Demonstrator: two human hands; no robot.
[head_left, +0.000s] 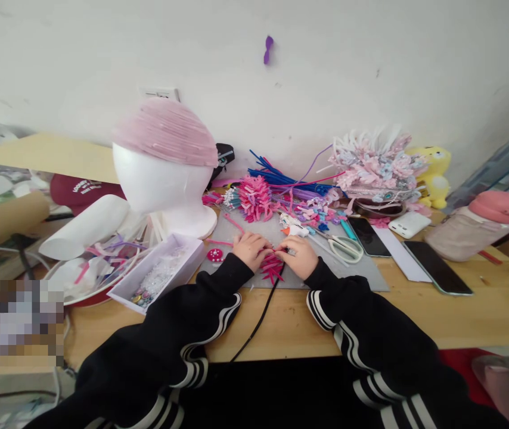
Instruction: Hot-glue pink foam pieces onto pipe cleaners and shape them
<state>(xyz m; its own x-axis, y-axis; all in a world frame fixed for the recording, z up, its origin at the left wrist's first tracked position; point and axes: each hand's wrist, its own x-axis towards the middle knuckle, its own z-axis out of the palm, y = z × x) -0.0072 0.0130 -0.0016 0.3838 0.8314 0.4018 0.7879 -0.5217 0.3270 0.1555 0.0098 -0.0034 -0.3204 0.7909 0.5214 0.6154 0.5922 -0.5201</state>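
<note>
Over the grey mat [236, 276], both hands meet at a magenta pipe-cleaner flower [271, 268] with pointed petals. My left hand [251, 250] is closed, its fingertips pinching the flower's left side. From the other side my right hand [299, 256] pinches the flower's upper right edge. The fingers hide part of it. A pink pipe cleaner [219, 242] lies just left of my left hand, near a small red disc with white beads [214, 255]. Behind the hands sits a fuller pink pipe-cleaner bunch [257, 199]. A black cord [261, 322] runs from beneath the right hand over the table's front edge.
A white mannequin head [156, 185] in a pink cap stands back left, behind a white box of beads [158, 271]. Scissors [344, 249], a phone [369, 236], another phone [437, 268] and a bottle [469, 232] lie to the right. Blue pipe cleaners [281, 176] are piled behind.
</note>
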